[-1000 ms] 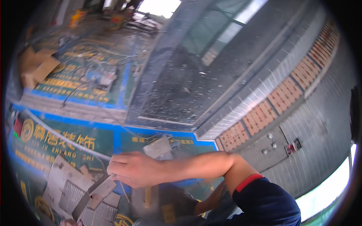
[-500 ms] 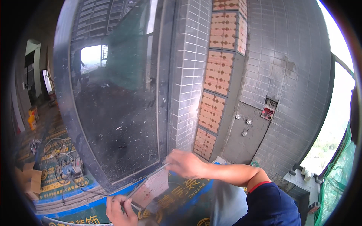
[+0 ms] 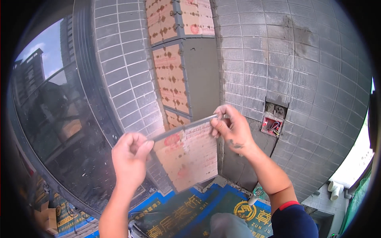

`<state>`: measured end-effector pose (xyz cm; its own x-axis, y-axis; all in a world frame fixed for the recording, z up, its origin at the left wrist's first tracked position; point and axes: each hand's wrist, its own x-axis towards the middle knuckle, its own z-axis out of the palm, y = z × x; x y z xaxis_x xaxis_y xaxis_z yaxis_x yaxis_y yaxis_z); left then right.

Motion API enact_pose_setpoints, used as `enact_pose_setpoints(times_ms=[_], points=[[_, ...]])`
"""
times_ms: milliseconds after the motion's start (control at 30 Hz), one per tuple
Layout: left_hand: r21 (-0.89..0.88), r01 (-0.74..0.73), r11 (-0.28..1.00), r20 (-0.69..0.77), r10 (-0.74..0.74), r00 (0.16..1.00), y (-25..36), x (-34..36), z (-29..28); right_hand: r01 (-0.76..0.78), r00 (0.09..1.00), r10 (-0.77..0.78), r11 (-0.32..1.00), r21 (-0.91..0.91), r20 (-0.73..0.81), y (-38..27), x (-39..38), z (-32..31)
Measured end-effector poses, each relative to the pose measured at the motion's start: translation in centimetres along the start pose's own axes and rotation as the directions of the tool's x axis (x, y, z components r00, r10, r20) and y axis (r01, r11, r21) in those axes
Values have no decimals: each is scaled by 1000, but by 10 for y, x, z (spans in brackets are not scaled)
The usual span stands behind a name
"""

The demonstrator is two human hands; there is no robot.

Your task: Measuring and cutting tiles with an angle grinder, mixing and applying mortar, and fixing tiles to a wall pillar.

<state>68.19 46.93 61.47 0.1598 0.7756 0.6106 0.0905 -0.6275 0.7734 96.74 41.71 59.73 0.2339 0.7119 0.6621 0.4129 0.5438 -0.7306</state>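
Between my two hands hangs a tile [image 3: 188, 158] with a grey upper edge, its beige-pink face toward me with red stamps on it. My left hand [image 3: 129, 156] pinches its upper left corner between thumb and fingers. The upper right corner is gripped by my right hand [image 3: 233, 129], which has a dark smudge near the wrist. Slightly tilted, the tile is held up in front of a narrow column [image 3: 171, 79] faced with similar beige-pink tiles that have brown spots and grey joints. Its lower edge is above the floor, apart from the column as far as I can see.
A dark-framed glass panel [image 3: 59, 131] stands on the left, beside a grey-tiled strip [image 3: 123, 59]. On the right grey wall, a recessed box [image 3: 273, 125] shows loose wires. Green printed sheeting [image 3: 178, 214] covers the floor. A cardboard box [image 3: 47, 217] lies lower left; a white pipe [image 3: 335, 190] protrudes lower right.
The tile has come up from low near the floor to in front of the column, both hands rising with it. My view has turned toward the right.
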Motion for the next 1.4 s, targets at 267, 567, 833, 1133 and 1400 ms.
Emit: enact_pose_setpoints(times_ms=[267, 567, 833, 1133, 1400], points=[[74, -142, 987, 127, 132, 983, 65, 137, 122, 104, 975, -126, 987, -126, -181, 11, 115, -112], [431, -381, 818, 118, 367, 923, 91, 223, 150, 170, 899, -325, 876, -451, -292, -1, 199, -136], [537, -335, 774, 93, 340, 936, 93, 256, 150, 142, 874, -411, 728, -671, -261, 14, 252, -120], [647, -340, 683, 93, 372, 924, 95, 267, 154, 120, 886, -393, 709, -695, -248, 11, 263, -110], [712, -360, 603, 92, 429, 899, 95, 270, 160, 115, 876, -403, 707, -698, -264, 10, 266, -108]])
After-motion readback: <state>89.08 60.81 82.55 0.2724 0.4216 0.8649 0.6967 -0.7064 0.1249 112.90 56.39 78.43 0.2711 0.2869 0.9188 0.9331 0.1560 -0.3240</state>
